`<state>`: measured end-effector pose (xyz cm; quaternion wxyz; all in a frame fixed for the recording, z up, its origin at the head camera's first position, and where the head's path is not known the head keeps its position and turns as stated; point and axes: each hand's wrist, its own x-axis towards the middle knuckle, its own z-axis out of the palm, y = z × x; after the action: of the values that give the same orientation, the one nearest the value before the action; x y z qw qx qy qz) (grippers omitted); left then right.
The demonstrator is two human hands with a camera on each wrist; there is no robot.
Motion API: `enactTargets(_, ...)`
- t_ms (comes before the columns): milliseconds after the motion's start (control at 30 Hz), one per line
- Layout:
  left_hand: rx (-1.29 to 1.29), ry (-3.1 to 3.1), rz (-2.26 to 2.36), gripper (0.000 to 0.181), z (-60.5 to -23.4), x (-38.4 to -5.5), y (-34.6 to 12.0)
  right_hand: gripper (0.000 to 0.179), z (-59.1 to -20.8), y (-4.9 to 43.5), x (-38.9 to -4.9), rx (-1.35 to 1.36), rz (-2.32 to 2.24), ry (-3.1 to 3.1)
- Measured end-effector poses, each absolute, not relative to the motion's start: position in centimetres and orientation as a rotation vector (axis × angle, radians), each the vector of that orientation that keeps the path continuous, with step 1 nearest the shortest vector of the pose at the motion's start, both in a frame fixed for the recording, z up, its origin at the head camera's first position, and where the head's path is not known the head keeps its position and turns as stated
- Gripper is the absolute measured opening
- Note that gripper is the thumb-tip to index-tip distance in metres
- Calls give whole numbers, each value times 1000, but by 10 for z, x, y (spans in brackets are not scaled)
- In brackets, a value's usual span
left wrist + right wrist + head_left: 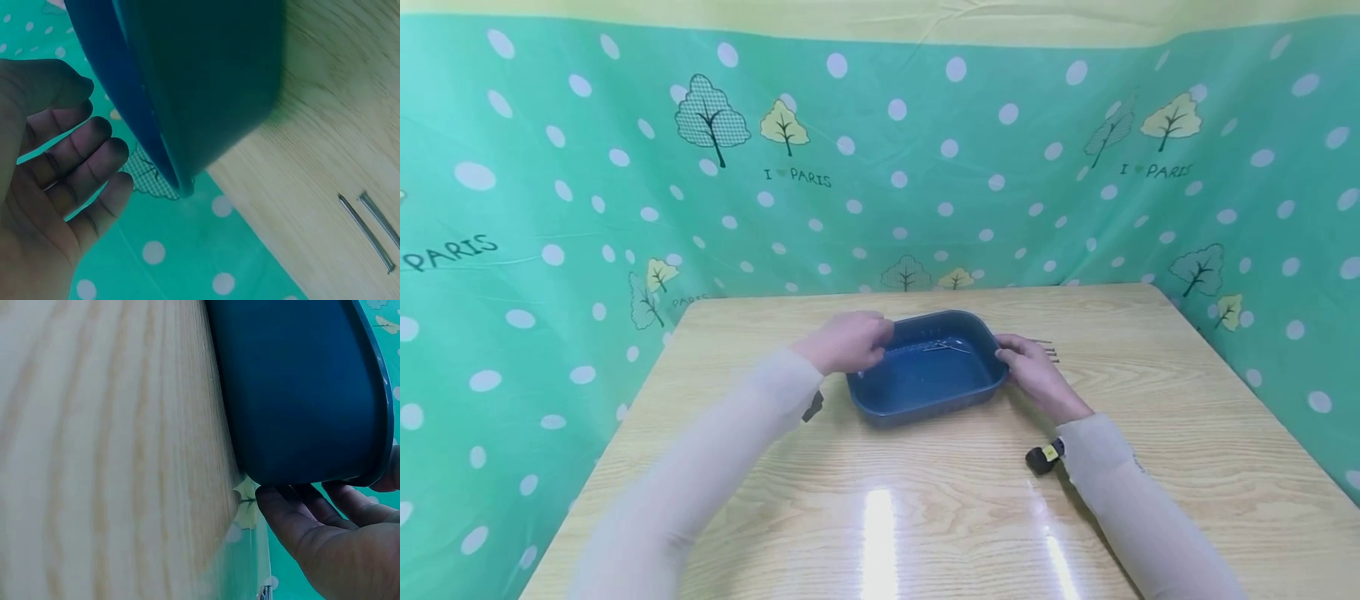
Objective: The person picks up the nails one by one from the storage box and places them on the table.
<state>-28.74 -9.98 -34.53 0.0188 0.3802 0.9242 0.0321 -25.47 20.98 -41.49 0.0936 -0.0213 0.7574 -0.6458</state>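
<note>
A blue rectangular plastic tub sits on the wooden table, with a few thin nails lying inside toward its far side. My right hand grips its right end; in the right wrist view the thumb is at the rim and the fingers of that hand are against the wall from outside. Over the left end of the tub is my left hand. In the left wrist view the left hand has loosely bent fingers, apart from the tub's rim, with nothing held between them.
Several nails lie on the table just beyond the right hand. Two nails also show on the wood in the left wrist view. A green dotted cloth hangs behind the table and at both sides.
</note>
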Motion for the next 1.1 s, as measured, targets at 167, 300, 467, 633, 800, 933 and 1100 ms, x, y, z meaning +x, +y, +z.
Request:
enactTargets(167, 1162, 2858, 86, 20, -345, -287, -92, 44, -415, 210, -254, -59, -1917, 2248)
enactTargets(300, 1143, 2849, 101, 19, -344, -289, -85, 45, -414, 210, -254, -62, -1921, 2248)
enactTargets(467, 1144, 2825, 142, 20, -345, -294, -77, 45, -415, 210, -254, -63, -1920, 2250)
enactTargets(633, 1148, 2810, 168, 20, -345, -300, -67, 44, -415, 210, -254, -54, -1918, 2252)
enactTargets(800, 1173, 2808, 132, 15, -345, -304, -56, 44, -415, 211, -254, -68, -1912, 2261)
enactTargets(933, 1163, 2789, 145, 15, -345, -307, -50, 43, -415, 211, -254, -72, -1903, 2268)
enactTargets(1100, 1147, 2778, 179, 15, -342, -309, -43, 44, -415, 212, -255, -78, -1899, 2273)
